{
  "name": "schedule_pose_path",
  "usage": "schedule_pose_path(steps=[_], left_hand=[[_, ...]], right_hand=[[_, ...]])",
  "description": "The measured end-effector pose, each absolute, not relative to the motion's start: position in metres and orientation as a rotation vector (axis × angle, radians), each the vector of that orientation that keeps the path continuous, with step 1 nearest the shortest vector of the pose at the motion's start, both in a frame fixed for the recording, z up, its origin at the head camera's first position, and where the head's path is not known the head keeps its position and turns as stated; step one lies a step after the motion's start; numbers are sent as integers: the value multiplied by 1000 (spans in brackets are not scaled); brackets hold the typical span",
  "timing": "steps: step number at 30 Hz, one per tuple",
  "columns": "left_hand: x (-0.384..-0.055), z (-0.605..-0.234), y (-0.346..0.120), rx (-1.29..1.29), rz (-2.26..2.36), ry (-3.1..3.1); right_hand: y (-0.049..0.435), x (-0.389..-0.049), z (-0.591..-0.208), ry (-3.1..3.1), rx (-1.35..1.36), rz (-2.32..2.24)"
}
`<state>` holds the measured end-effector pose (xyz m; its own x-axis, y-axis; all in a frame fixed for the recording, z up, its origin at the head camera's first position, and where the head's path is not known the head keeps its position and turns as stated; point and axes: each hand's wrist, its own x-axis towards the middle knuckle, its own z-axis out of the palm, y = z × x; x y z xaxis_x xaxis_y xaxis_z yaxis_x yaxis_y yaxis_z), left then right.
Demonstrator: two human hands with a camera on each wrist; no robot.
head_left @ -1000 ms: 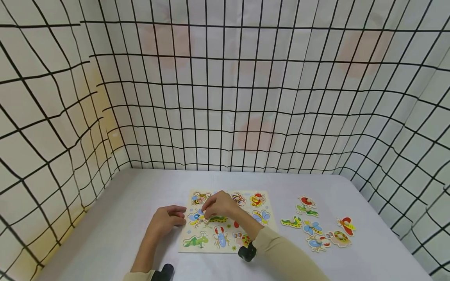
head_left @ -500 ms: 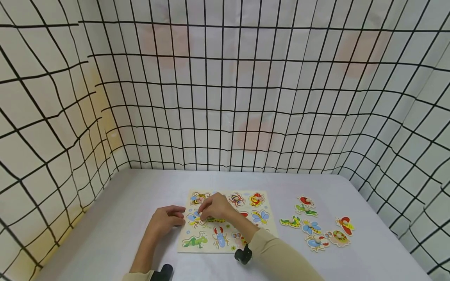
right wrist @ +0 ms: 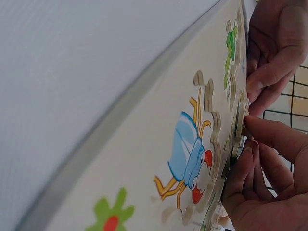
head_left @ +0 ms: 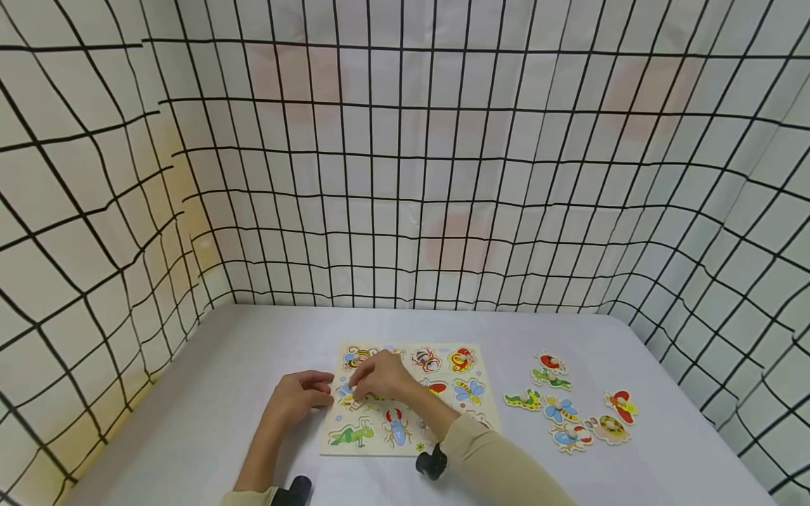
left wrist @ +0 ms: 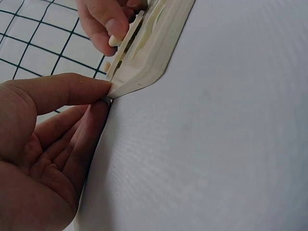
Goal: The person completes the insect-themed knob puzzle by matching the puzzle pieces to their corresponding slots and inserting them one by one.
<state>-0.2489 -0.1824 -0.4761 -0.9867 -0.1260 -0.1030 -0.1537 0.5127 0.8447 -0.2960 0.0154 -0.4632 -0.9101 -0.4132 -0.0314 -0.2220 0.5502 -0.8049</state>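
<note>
Pinching a puzzle piece (head_left: 345,392), right hand (head_left: 382,376) arched over the board (head_left: 378,448).

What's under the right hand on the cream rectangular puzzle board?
Visible: the right hand pinches a small pale knob; part of a blue-and-yellow insect picture shows at the hand's left edge. Covered: the rest of that insect, and the board directly beneath the hand.

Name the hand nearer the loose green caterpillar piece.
Right. The right hand is over the puzzle board, left of the green caterpillar piece; the left hand is farther away, at the board's left edge.
</note>
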Motion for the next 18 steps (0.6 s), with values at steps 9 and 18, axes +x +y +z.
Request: schedule_pose_path(steps=[9,18], left_hand=[[-248,-475,-182,-262,1515,2700],[-247,-473,-181,-236,1531,2699]], right_hand=[[11,-293,-464,2543,-530,-1314],[7,-289,-461,2558,-503,-1301]])
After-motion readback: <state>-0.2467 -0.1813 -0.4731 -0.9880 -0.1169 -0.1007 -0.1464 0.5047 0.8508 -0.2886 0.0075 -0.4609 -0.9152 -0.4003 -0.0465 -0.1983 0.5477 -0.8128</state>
